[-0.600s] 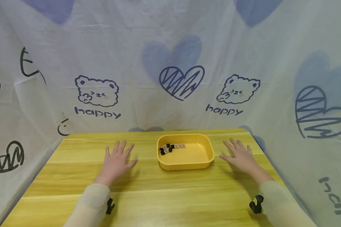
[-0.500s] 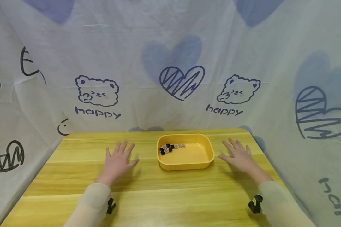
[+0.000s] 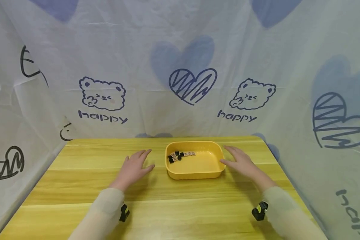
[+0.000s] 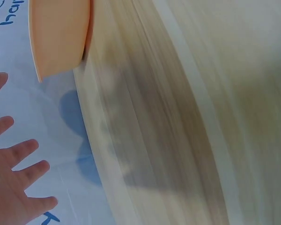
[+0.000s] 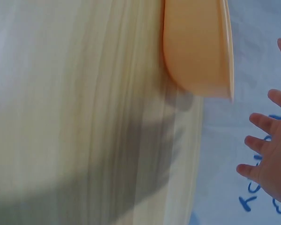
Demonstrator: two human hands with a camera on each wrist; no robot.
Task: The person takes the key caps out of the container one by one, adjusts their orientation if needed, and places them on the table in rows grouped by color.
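The desk (image 3: 183, 206) has a yellowish wood-grain top, its streaks running crosswise beneath the 2 hands, the left hand (image 3: 133, 167) and the right hand (image 3: 240, 161). Its far edge lies beyond both, with rounded corners. Directly on it, between the hands and closer to the right, sits 1 yellow tray (image 3: 195, 175), upright, its long sides roughly parallel to that edge. Soft shadows fall on the wood near both hands.

A cloth-screened booth, the wider room hidden: pale sheets (image 3: 138, 43) printed with hearts (image 3: 183, 56) and bears (image 3: 103, 96) hang left, right and far around a wood-grain table (image 3: 186, 206).
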